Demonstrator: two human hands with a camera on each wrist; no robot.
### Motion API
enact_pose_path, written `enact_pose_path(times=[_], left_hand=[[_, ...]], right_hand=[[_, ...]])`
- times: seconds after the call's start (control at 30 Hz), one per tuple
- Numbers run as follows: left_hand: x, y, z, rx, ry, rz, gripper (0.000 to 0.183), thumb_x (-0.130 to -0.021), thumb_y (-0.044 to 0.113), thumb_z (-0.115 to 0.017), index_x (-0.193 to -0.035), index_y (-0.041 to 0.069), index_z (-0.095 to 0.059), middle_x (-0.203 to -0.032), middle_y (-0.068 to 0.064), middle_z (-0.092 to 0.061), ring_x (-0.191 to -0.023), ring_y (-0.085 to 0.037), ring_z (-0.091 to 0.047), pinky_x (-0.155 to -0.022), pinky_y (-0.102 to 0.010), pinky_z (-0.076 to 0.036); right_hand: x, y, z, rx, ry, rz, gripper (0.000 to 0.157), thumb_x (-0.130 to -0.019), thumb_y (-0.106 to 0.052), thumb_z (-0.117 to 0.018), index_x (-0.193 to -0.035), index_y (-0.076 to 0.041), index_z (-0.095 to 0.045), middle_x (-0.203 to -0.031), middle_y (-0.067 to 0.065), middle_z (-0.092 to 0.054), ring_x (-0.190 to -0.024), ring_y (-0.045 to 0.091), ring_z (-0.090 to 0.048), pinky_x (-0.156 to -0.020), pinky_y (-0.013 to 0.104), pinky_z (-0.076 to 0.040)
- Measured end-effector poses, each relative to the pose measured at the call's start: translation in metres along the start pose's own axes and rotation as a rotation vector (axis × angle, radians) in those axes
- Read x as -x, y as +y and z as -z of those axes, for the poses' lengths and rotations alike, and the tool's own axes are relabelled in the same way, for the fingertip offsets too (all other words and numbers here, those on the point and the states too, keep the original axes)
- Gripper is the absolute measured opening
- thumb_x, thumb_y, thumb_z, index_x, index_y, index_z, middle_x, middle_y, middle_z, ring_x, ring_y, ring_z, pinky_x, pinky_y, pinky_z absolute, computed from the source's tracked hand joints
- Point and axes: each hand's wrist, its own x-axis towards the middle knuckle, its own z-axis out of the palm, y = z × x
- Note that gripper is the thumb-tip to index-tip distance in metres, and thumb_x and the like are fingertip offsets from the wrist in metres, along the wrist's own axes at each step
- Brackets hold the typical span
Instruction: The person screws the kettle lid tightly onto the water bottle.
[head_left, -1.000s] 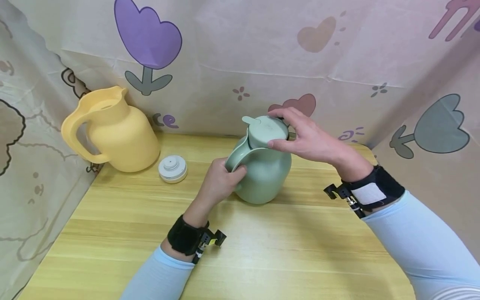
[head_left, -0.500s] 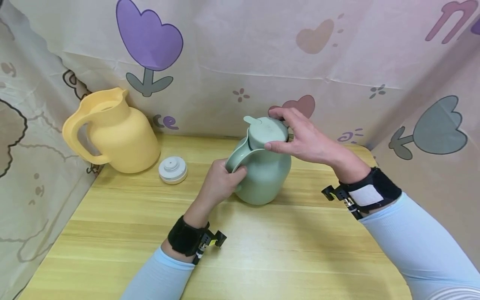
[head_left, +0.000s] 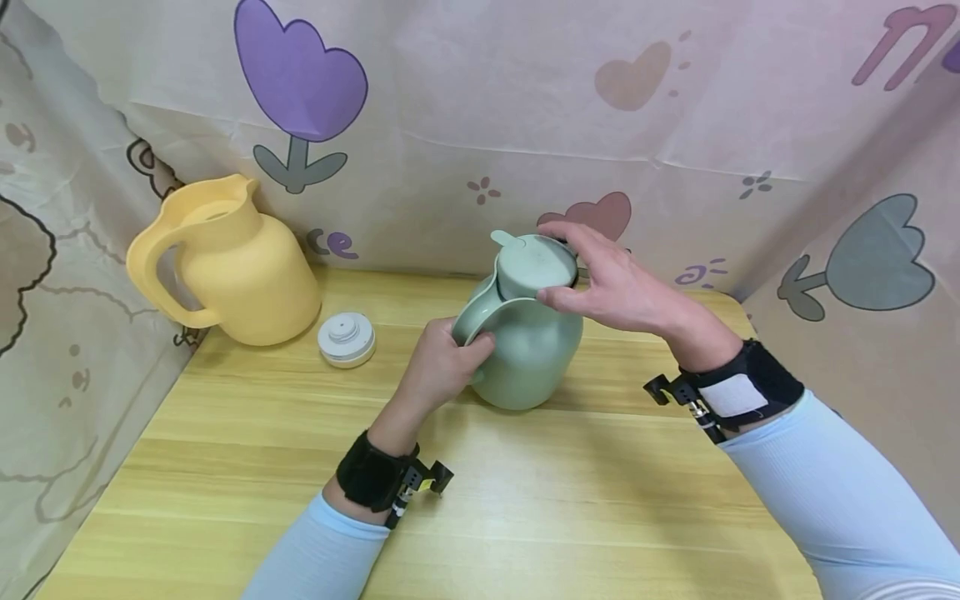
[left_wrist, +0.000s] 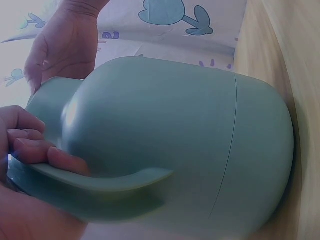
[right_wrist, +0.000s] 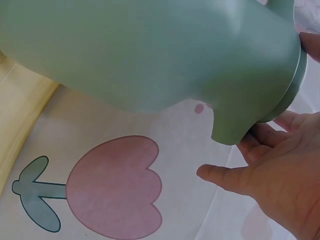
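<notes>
While the yellow jug [head_left: 247, 279] stands upright on the wooden table [head_left: 525, 517], the green jug [head_left: 532, 358] stands to its right on the same surface. Left hand [head_left: 447, 362]: fingers and thumb wrapped round the handle [left_wrist: 120, 184], on the side nearer the yellow jug. Right hand [head_left: 622, 287]: thumb and fingers bent about the green lid [head_left: 534, 265], on the side farther from the yellow jug. White round cap [head_left: 347, 337]: lies just right of the yellow jug. Printed cloth [head_left: 427, 92]: hangs behind the yellow jug.
</notes>
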Motion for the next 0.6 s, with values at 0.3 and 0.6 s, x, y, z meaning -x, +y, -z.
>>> enact_pose_path(times=[0.3, 0.6], left_hand=[[-0.0004, 0.0003, -0.0003, -0.009, 0.000, -0.018, 0.032, -0.086, 0.025, -0.063, -0.063, 0.007, -0.048, -0.068, -0.010, -0.058, -0.071, -0.023, -0.058, -0.064, -0.036, -0.049], [0.0005, -0.0002, 0.0004, -0.009, 0.003, -0.006, 0.032, -0.086, 0.025, -0.063, -0.063, 0.007, -0.048, -0.069, -0.010, -0.059, -0.072, -0.023, -0.057, -0.065, -0.036, -0.049]], right_hand=[[0.0001, 0.0029, 0.0000, -0.049, 0.005, -0.031, 0.077, -0.081, -0.052, -0.070, -0.143, -0.022, -0.036, -0.141, -0.002, -0.040, -0.122, 0.019, -0.039, -0.101, 0.054, -0.036], [0.0000, 0.0018, -0.0024, -0.024, 0.028, 0.008, 0.075, -0.081, -0.051, -0.071, -0.143, -0.026, -0.036, -0.139, -0.001, -0.040, -0.119, 0.019, -0.041, -0.098, 0.052, -0.038]])
